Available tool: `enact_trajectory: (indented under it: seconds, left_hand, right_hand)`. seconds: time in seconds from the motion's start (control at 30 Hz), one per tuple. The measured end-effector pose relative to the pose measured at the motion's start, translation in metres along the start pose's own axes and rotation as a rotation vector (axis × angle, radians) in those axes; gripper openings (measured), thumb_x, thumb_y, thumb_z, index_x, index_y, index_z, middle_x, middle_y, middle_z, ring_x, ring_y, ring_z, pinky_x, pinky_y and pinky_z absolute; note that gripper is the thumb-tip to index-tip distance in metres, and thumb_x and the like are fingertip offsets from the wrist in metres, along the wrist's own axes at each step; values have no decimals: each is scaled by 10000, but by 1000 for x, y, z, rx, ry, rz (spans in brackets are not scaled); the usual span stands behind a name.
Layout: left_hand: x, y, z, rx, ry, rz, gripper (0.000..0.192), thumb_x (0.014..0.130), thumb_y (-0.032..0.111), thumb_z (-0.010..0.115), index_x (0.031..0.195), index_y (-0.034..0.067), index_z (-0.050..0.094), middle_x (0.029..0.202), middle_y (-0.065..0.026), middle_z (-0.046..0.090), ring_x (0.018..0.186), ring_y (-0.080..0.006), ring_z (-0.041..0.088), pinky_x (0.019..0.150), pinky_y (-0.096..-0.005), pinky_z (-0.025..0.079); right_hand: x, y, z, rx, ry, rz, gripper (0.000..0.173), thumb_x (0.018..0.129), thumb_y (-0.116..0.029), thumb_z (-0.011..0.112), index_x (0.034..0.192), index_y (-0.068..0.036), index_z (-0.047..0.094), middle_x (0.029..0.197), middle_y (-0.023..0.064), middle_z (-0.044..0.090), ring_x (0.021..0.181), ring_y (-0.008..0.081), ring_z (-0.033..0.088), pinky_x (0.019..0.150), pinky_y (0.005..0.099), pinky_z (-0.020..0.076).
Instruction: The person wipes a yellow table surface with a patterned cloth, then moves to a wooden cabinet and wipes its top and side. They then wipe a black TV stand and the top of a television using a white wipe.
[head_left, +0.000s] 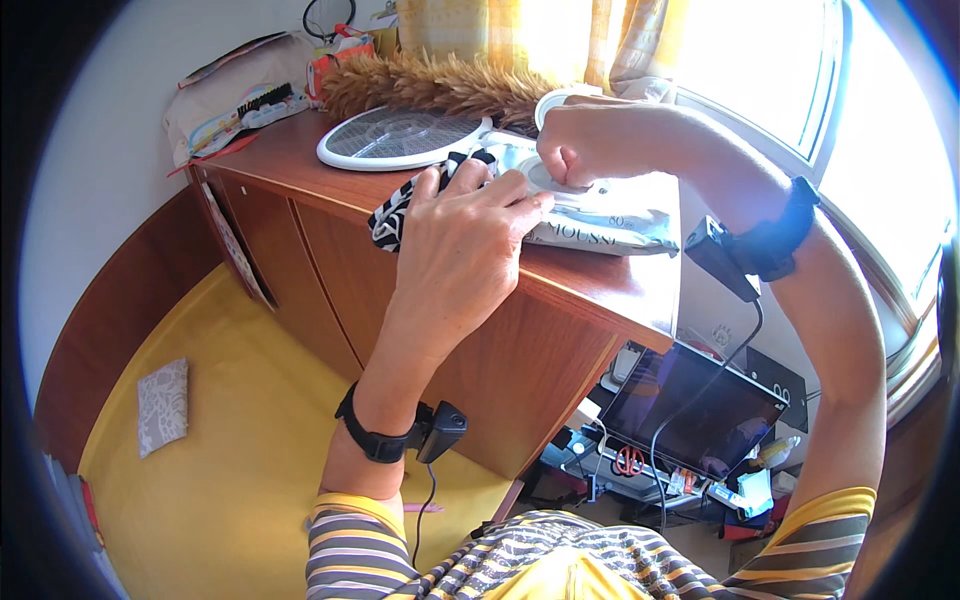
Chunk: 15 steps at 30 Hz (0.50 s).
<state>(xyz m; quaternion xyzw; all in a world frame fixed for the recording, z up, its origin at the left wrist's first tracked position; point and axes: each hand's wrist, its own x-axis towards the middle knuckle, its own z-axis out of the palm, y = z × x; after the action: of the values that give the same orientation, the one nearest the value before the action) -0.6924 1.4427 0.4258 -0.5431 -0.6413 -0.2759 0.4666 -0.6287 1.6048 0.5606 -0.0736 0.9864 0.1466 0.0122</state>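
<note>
A white pack of wet wipes, printed with lettering, lies on top of a wooden cabinet near its front edge. My left hand is bent over a bunched black-and-white patterned cloth, gripping it, while its thumb and index finger touch the pack's near left part. Curled fingers of my right hand are at the round opening on the pack's top. What those fingertips hold is hidden. Behind that hand shows a white rounded rim, perhaps the raised lid.
Behind the pack lie an electric fly swatter and a feather duster. A fabric bag stands at the far left. Below right sits a dark monitor amid clutter. A cushion lies on the yellow surface. Cables hang from both wrist-mounted devices.
</note>
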Motion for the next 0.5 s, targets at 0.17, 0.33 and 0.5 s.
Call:
enact_trajectory:
  seconds: [0.17,0.33,0.5]
  left_hand:
    - [0,0,2,8,4,-10,327,807,26,619,1068,152,771,905,35,645,878,-206,567,775,-382,415]
    - [-1,0,3,5,-13,-15,286,828,47,620,1056,136,767,958,22,662,941,-217,588,827,-409,427]
    - [-2,1,4,-8,-10,-25,270,834,50,617,1048,127,764,976,2,665,985,-238,600,856,-433,434]
  right_hand:
    - [2,-9,1,-104,-2,65,125,710,-76,691,817,-40,745,831,112,692,848,252,668,696,381,517]
    - [1,-8,4,-106,-7,82,174,717,-87,685,879,-31,715,823,121,678,845,262,663,695,391,511]
    - [-9,3,10,27,87,106,164,725,-94,667,857,1,645,825,141,659,801,267,649,677,411,493]
